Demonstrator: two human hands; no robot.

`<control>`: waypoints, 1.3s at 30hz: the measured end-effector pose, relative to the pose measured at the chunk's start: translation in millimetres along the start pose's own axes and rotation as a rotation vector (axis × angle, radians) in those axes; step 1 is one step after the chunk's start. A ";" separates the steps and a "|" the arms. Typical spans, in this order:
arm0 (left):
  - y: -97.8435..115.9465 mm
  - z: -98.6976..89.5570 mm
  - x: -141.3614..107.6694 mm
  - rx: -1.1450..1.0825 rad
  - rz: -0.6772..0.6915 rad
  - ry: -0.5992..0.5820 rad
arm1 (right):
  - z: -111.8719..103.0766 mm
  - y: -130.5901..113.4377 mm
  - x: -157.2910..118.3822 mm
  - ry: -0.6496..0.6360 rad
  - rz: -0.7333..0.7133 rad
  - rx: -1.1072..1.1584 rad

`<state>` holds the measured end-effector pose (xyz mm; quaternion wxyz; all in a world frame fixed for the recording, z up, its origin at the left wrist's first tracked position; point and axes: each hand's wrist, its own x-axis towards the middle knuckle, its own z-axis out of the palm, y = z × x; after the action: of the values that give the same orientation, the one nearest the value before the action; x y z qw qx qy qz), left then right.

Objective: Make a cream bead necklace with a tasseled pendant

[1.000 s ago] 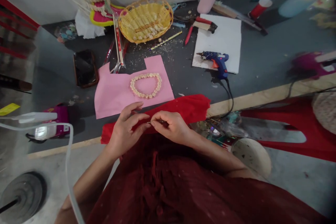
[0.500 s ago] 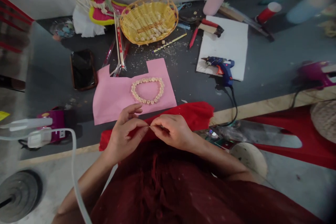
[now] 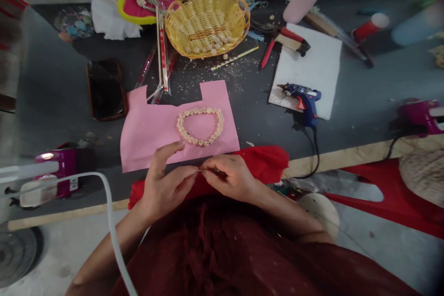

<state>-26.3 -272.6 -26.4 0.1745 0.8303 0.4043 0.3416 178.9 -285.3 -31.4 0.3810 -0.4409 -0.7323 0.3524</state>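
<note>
Both the left hand [image 3: 166,189] and the right hand [image 3: 234,178] have fingertips pinched together on a tiny item [image 3: 199,169], too small to identify, above red cloth [image 3: 267,163] at the near edge of the tabletop [image 3: 251,101]. Just beyond, a pale beaded loop [image 3: 201,111] lies on a pink sheet [image 3: 152,134].

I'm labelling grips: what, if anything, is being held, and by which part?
The left hand and right hand pinch a tiny thing between finger and thumb; what it is, and which part is held, cannot be told.
</note>
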 end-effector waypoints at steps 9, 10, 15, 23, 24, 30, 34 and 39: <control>3.4 2.7 0.1 -0.104 -0.095 -0.089 | 0.2 2.4 -0.7 -0.040 -0.032 -0.095; 4.8 2.8 -0.1 -0.114 -0.104 -0.080 | 0.4 2.1 -1.1 -0.031 -0.043 -0.097; 9.6 0.9 -2.4 -0.140 -0.151 -0.080 | 0.8 -1.4 -2.2 -0.008 -0.048 -0.085; 11.8 0.3 -8.3 -0.106 -0.062 -0.009 | -1.1 -11.7 -9.8 -0.047 0.050 0.025; 12.0 0.5 -8.3 -0.101 -0.049 -0.007 | -0.9 -12.1 -11.1 -0.041 0.059 0.037; 13.1 2.3 -5.1 -0.080 0.009 -0.004 | -0.2 -14.3 -15.8 -0.010 0.147 0.138; 12.1 3.4 -4.1 -0.078 0.007 -0.001 | -1.7 -14.5 -17.8 -0.007 0.157 0.163; 11.2 3.4 -0.7 -0.047 0.027 -0.024 | -2.9 -11.0 -21.0 0.015 0.162 0.162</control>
<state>-18.0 -280.1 -22.8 0.1943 0.8353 0.3827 0.3435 183.9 -308.0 -25.9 0.3912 -0.4689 -0.6605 0.4369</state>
